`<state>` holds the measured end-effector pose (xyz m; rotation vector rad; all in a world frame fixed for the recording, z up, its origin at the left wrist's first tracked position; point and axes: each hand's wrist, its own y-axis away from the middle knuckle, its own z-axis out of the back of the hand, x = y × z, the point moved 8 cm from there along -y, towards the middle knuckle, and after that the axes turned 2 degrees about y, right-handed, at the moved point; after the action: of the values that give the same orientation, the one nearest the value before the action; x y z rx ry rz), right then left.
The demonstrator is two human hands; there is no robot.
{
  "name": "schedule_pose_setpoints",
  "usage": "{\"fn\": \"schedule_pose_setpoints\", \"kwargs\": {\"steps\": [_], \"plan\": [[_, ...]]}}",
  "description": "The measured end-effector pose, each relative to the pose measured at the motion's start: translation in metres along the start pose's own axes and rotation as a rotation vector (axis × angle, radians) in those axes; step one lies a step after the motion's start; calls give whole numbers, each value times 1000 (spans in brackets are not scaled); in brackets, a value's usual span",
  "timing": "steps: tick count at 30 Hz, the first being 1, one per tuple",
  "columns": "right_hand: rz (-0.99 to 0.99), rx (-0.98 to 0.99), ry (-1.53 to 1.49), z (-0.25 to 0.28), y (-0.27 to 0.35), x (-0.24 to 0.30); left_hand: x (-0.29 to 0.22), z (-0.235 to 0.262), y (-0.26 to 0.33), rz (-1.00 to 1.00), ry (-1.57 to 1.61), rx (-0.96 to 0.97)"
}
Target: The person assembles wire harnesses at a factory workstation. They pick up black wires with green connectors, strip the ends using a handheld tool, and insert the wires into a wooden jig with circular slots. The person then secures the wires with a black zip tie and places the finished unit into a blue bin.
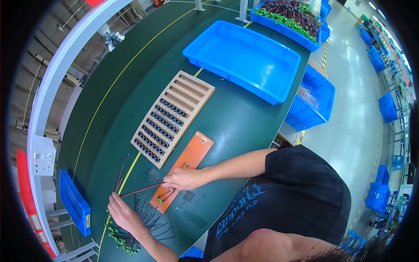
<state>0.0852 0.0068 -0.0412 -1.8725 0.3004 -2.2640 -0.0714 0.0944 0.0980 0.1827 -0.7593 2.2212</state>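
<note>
My left hand point(122, 212) is closed, its fingertips pinching thin red and black wires point(120, 179) whose free ends stick up past the fingers. A red wire point(142, 190) stretches from it to my right hand point(181, 179), which is closed in a pinch over an orange board point(195, 148). Below the right fingers, short dark leads with green ends point(160, 200) hang over the board. Under and beside my left hand lies a spread bundle of black wires point(150, 220) with green connectors point(124, 242). What sits between the right fingertips is partly hidden.
Beyond the board lies a wooden rack point(194, 114) with rows of black round parts. A large blue tray point(200, 56) stands behind it, and a blue crate of wires with green ends point(279, 22) farther back. A small blue bin point(76, 205) is at the left, another blue bin point(312, 105) beside the table.
</note>
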Motion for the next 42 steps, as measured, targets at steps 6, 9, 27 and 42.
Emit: {"fn": "schedule_pose_setpoints", "kwargs": {"steps": [6, 9, 27, 42], "plan": [[47, -1, 82, 5, 5, 2, -61, -33, 12, 676, 1515, -268], [105, -7, 139, 6, 6, 2, -100, -76, 28, 967, 1959, -298], [219, -63, 779, 67, 1, 54, -115, -115, 46, 913, 1969, -265], [-357, -102, -235, 78, 15, -21, -134, -111, 42, 828, 2173, -122]]}}
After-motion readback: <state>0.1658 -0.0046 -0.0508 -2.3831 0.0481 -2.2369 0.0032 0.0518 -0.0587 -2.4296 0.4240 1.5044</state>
